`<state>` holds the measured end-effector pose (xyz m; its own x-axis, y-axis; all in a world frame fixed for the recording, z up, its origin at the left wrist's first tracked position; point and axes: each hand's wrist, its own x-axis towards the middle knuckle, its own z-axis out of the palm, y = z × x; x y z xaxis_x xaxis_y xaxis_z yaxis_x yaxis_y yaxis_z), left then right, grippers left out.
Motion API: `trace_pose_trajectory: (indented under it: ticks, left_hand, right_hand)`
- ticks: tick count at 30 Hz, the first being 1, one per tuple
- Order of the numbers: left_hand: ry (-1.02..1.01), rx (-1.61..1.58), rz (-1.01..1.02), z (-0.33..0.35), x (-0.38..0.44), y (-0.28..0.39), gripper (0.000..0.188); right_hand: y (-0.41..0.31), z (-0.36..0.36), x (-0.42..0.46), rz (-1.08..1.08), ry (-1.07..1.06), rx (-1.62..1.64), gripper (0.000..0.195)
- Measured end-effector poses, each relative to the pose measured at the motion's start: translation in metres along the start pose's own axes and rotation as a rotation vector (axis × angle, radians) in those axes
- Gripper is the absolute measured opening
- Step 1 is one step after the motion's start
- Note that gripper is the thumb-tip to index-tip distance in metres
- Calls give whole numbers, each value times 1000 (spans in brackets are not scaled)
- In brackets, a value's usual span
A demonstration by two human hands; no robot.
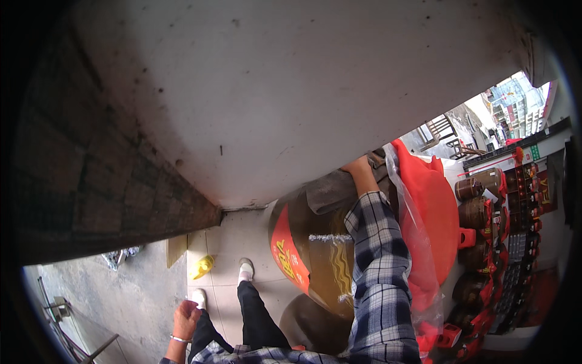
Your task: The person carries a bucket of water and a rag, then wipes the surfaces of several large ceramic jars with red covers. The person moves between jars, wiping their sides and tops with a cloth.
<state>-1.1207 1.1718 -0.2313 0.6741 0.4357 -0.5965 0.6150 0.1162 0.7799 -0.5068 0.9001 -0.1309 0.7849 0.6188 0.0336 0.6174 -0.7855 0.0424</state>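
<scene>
My right hand (359, 167) is on a grey-brown cloth (331, 194), which lies against the upper side of a large brown glazed jar (329, 245). The edge of a white wall panel hides part of the fingers. The jar carries a red label (287, 255) with yellow writing and a wavy yellow pattern. Red cloth (425, 214) and clear plastic film (411, 227) cover its top, right beside my sleeve. My left hand (185, 316), with a bracelet at the wrist, hangs low at my side. Its fingers are loosely curled and nothing shows in them.
Close in front is a stained white panel (282, 91), with a dark tiled surface (136, 195) to its left. A yellow bag (202, 266) lies on the tiled floor by my shoes. Another brown jar (313, 323) stands near my legs. Several jars with red wrappings (475, 211) line the right side.
</scene>
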Motion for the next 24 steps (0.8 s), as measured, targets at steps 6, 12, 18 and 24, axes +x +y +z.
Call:
trace_pose_trajectory:
  ticks: [6,12,18,24]
  left_hand:
    - [-104,-64,5,2,-1,15,9]
    - [-88,-125,-29,-33,-17,-16,12]
    - [-117,-110,50,-35,-21,-33,11]
    - [-174,-63,109,-35,-11,-4,12]
  right_hand:
    - [-73,-11,-65,11,79,77,45]
    - [-155,-22,-123,-156,287,-92,38]
    - [-155,17,-116,11,335,-146,51]
    - [-156,-13,-136,206,296,-130,55]
